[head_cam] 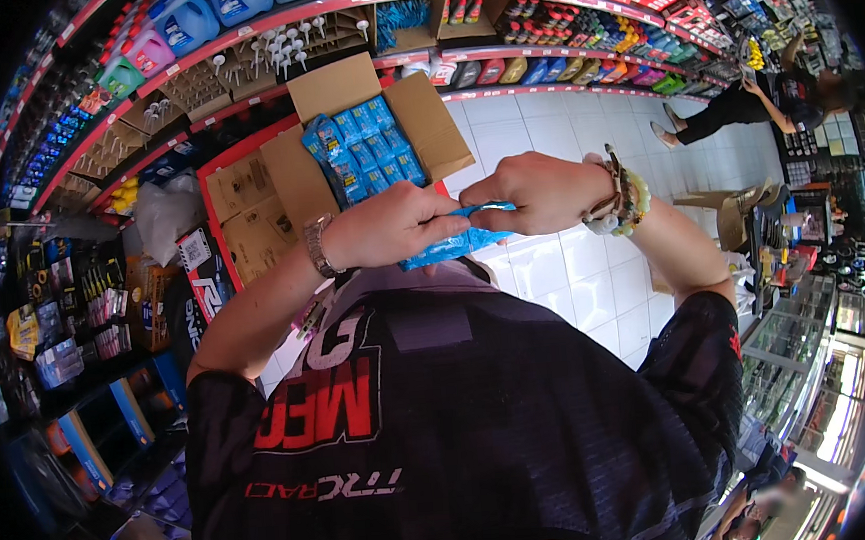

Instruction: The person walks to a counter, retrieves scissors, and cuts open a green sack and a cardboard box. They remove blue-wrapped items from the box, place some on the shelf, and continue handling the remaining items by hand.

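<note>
Both hands grip a blue glossy plastic packet (435, 253) in front of my chest. My left hand (395, 226), with a metal watch at the wrist, pinches its upper edge between thumb and fingers. Close beside it, my right hand (528, 192), wearing several bracelets, pinches the same edge. Part of the packet is hidden behind the hands. Just beyond them stands an open cardboard box (430, 123) with its flaps spread. Rows of small blue packs (375, 142) fill it, and a loose blue packet strip (334, 156) lies along its left side.
Closed cartons (248, 215) adjoin the open box on the left. Shelves (294, 16) with bottles and jugs curve across the back. A person (759, 104) stands in the aisle at right; another person (765, 502) is at lower right. White tiles (583, 267) cover the floor.
</note>
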### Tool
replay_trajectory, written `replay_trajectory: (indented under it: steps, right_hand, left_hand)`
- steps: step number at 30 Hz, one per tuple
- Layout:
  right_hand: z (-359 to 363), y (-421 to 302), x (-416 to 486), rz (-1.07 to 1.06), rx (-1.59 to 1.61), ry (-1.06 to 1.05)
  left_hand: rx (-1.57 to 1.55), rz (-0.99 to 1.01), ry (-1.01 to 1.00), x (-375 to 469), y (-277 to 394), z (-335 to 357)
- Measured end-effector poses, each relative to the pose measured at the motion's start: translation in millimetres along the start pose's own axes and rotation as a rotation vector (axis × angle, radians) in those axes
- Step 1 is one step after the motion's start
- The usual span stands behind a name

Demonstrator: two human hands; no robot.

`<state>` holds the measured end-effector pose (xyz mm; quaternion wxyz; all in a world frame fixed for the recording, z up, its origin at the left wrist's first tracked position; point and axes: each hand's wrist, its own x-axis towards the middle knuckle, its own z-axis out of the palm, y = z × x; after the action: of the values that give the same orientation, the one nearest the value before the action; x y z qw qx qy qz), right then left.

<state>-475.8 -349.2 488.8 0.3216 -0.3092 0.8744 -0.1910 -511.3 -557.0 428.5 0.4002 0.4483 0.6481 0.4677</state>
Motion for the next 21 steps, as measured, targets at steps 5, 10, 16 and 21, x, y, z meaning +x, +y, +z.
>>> replay_trajectory:
  steps: [5,10,16,21]
  right_hand:
    - [-2,-4,1,0.034,0.446,-0.005]
    - [-4,-7,-4,-0.096,0.535,0.010]
    - [3,-8,-10,-0.084,0.591,0.008]
    - [9,-4,-8,-0.068,0.688,0.011]
  left_hand:
    - [-0.120,-0.026,0.001,-4,7,-9]
    - [-0.197,0.087,0.046,-9,13,-4]
    - [-0.226,0.196,0.074,-10,10,8]
    - [-0.216,0.191,0.070,-11,7,10]
